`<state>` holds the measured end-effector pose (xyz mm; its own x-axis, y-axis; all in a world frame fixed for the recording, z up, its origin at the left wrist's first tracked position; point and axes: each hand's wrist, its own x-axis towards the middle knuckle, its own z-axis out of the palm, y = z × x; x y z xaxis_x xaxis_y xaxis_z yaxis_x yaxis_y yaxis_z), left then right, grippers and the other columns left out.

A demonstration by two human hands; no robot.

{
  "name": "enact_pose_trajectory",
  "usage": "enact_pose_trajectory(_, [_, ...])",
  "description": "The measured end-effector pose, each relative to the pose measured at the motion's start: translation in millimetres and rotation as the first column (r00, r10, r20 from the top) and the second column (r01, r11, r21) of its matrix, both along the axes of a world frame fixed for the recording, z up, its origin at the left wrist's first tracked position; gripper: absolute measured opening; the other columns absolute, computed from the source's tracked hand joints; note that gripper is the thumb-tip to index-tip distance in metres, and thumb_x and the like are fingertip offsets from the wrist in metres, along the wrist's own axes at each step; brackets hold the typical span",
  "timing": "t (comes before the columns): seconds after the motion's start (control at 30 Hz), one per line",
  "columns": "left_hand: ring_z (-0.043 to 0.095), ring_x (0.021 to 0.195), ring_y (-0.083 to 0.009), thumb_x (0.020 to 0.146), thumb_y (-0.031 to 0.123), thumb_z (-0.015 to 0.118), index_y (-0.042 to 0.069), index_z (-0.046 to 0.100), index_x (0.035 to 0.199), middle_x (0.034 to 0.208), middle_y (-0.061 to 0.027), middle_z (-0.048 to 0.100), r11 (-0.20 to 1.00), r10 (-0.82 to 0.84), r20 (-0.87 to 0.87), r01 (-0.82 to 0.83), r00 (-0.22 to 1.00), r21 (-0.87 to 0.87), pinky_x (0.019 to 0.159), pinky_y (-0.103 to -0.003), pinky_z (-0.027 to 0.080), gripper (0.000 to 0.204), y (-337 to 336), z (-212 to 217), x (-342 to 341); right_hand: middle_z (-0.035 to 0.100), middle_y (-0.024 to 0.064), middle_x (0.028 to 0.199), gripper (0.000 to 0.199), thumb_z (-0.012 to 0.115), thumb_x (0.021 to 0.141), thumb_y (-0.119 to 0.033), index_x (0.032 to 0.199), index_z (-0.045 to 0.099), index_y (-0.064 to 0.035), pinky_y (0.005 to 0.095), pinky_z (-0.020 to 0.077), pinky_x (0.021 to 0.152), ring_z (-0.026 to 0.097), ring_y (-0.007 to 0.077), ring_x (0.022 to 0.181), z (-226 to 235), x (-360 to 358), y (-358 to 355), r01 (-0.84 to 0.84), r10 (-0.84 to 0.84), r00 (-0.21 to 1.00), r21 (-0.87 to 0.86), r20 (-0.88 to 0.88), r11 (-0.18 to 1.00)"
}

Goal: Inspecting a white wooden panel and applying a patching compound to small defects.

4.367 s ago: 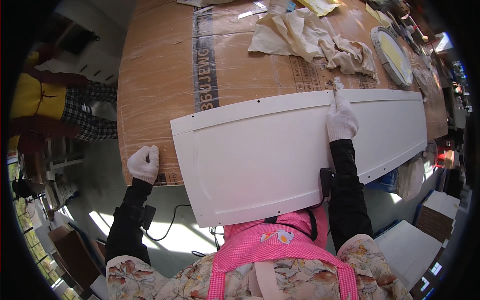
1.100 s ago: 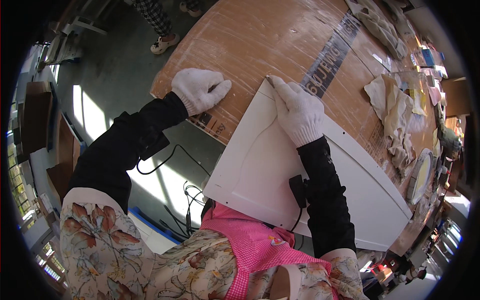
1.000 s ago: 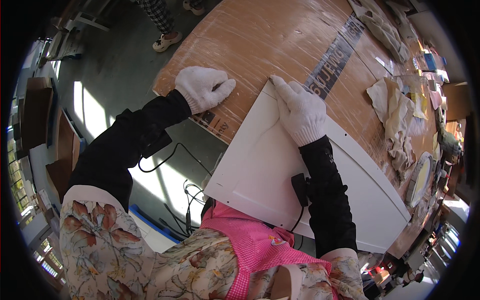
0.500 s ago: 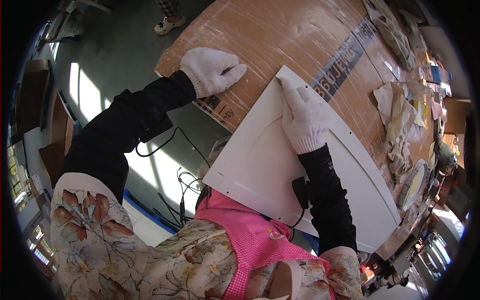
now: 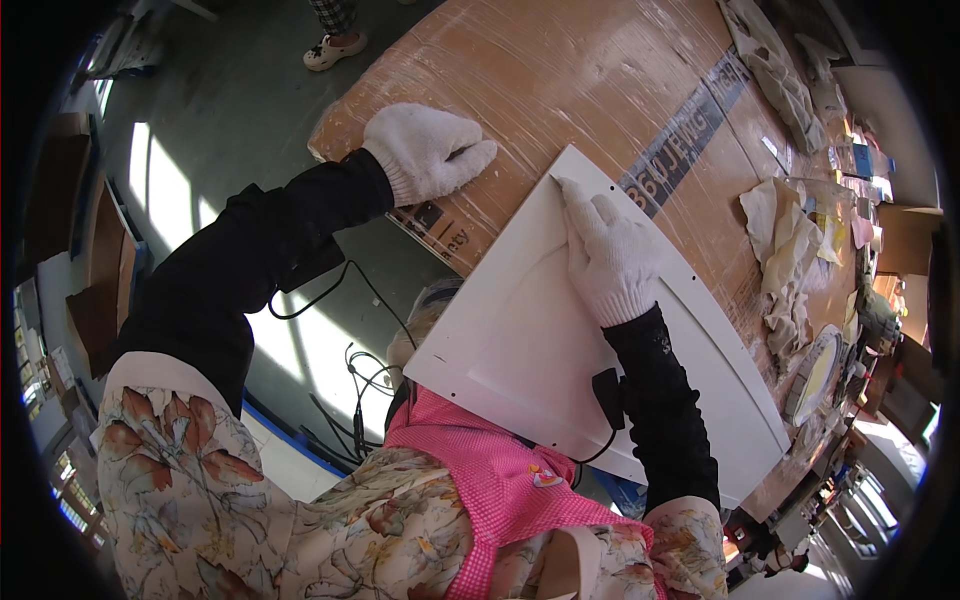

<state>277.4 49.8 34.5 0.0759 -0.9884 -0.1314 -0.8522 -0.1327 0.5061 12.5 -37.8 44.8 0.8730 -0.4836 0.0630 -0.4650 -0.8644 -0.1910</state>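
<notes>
A white panel (image 5: 505,335) with small dark holes along its edges and one curved side lies partly on the cardboard-topped table, its near edge against my pink apron (image 5: 450,420). My right hand (image 5: 612,255), in a white knit glove, rests on the panel with fingers stretched toward its far corner. To the left, my left hand (image 5: 425,150), gloved too, hovers or rests over the cardboard, apart from the panel. Its thumb and fingers are pinched together; whatever may be between them is too small to make out.
Film-wrapped cardboard (image 5: 520,80) covers the table. Crumpled pale cloths (image 5: 785,250) and a round yellowish-white object (image 5: 822,370) lie on the right. Black cables (image 5: 360,400) hang beside me at the left. Another person's shoe (image 5: 335,50) stands beyond the table.
The panel's far corner has shifted slightly toward me, and my right hand has moved a little with it. My left hand has moved only slightly, still pinched.
</notes>
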Motion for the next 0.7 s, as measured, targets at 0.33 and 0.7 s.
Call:
enact_pose_trajectory(0.33, [0.069, 0.077, -0.0311, 0.101, 0.041, 0.056, 0.010, 0.071, 0.088, 0.080, -0.0107, 0.071, 0.998, -0.008, 0.043, 0.011, 0.999, -0.068, 0.070, -0.041, 0.055, 0.037, 4.3, -3.9, -2.3, 0.059, 0.0060, 0.084, 0.044, 0.060, 0.090, -0.016, 0.134, 0.060, -0.0162, 0.0391, 0.0495, 0.058, 0.064, 0.0251, 0.065, -1.4, 4.4, 40.1, -0.134, 0.132, 0.991, 0.050, 0.036, 0.990])
enact_pose_trajectory(0.7, [0.069, 0.074, -0.0291, 0.101, 0.048, 0.054, 0.013, 0.072, 0.091, 0.079, -0.0086, 0.071, 0.991, 0.018, 0.117, -0.002, 0.993, -0.133, 0.070, -0.040, 0.054, 0.041, -2.3, -14.2, -5.6, 0.059, 0.0074, 0.084, 0.044, 0.060, 0.092, -0.011, 0.135, 0.062, -0.0157, 0.0380, 0.0499, 0.058, 0.063, 0.0274, 0.066, -18.6, 1.0, 37.5, 0.022, -0.031, 0.924, 0.028, 0.382, 0.999])
